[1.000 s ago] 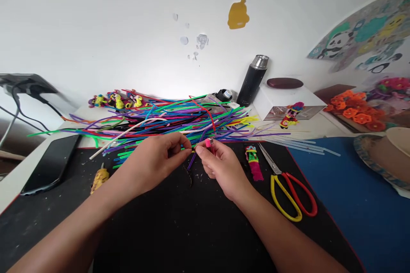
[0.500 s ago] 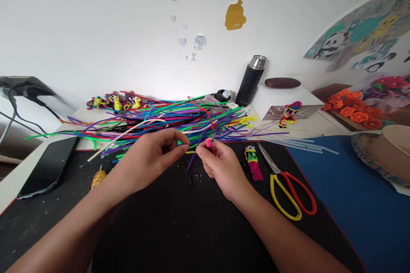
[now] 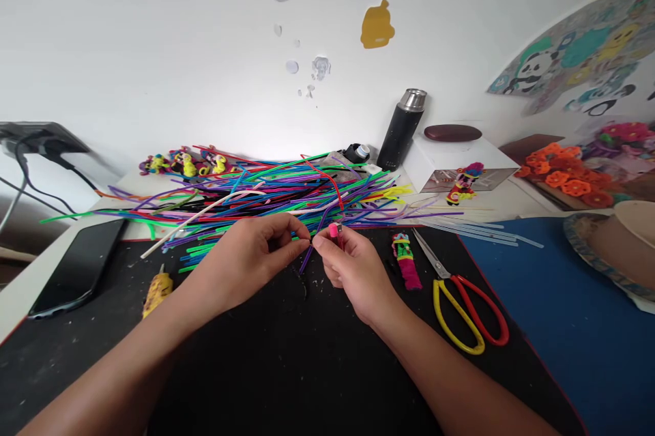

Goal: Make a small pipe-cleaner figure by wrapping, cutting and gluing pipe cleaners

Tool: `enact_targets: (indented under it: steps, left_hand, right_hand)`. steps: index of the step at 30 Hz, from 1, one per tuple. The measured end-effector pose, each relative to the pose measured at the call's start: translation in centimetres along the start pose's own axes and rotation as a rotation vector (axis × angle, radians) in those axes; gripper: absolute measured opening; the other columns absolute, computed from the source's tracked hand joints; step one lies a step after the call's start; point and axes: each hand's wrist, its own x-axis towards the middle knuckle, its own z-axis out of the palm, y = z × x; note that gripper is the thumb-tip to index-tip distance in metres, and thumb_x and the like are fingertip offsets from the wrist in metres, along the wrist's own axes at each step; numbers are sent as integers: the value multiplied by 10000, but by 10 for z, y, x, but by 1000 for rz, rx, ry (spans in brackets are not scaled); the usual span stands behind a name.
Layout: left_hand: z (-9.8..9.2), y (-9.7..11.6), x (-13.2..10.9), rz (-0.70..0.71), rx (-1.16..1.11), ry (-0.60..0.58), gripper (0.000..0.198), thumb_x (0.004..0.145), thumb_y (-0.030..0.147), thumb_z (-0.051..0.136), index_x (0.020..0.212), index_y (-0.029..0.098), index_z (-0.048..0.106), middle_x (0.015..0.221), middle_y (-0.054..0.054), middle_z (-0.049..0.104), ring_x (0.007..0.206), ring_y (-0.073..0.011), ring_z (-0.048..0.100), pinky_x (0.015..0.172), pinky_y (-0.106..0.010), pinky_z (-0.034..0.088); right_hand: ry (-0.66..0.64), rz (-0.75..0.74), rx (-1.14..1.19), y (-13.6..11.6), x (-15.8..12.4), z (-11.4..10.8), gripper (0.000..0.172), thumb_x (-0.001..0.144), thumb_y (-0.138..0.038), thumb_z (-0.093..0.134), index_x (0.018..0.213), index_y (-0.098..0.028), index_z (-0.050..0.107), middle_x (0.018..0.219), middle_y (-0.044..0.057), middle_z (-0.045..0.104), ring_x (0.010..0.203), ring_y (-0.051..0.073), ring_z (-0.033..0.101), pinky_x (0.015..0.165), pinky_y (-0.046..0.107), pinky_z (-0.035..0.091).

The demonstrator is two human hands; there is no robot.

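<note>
My right hand (image 3: 355,269) is closed around a small pink and red pipe-cleaner piece (image 3: 334,230), whose pink end stands up beside the thumb. The fingers of my left hand (image 3: 256,252) are pinched together, their tips meeting my right thumb. A tiny dark bit shows between the two hands, too small to make out. A red pipe cleaner (image 3: 332,183) curves down from the pile towards my right hand; whether it joins the held piece is hidden. Beyond both hands lies a heap of coloured pipe cleaners (image 3: 286,194).
To the right are a pink-and-green pipe-cleaner figure (image 3: 406,262) and scissors (image 3: 450,277). A yellow glue gun (image 3: 157,293) and a phone (image 3: 76,269) lie left. Behind stand a black flask (image 3: 402,132), a white box (image 3: 460,160) and a small figure (image 3: 464,185).
My left fingertips have moved slightly right and now meet my right thumb. The right hand stays nearly in place, holding the pink and red piece.
</note>
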Motion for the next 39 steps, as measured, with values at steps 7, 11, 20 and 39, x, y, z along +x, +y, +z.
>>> enact_targets:
  steps: [7, 11, 20, 39]
  left_hand:
    - [2, -5, 0, 7, -6, -2, 322, 972, 518, 601, 916, 223, 717, 703, 33, 563, 618, -148, 426, 568, -270, 324]
    - [1, -8, 2, 12, -36, -1, 332, 979, 536, 600, 929, 225, 705, 703, 35, 562, 626, -152, 444, 571, -268, 334]
    - [-11, -10, 9, 15, -228, 196, 394, 909, 596, 697, 918, 202, 703, 793, -6, 669, 722, -173, 575, 654, -266, 435]
    - [-2, -11, 7, 31, -243, 44, 359, 967, 550, 625, 983, 195, 674, 778, 8, 601, 702, -164, 524, 630, -261, 392]
  right_hand:
    - [-12, -1, 1, 4, 0, 0, 362, 839, -517, 777, 829, -227, 560, 569, -112, 363, 476, 79, 281, 457, 252, 183]
    - [-23, 3, 21, 4, 0, -1, 388, 841, -525, 794, 825, -228, 544, 583, -114, 352, 476, 70, 259, 456, 247, 164]
    - [-158, 35, 115, -3, -4, 2, 626, 827, -800, 738, 859, -186, 623, 579, -107, 361, 469, 57, 217, 458, 241, 116]
    - [-98, -70, -219, 23, -3, 5, 651, 906, -824, 597, 677, -248, 397, 571, -84, 311, 486, 84, 221, 485, 284, 147]
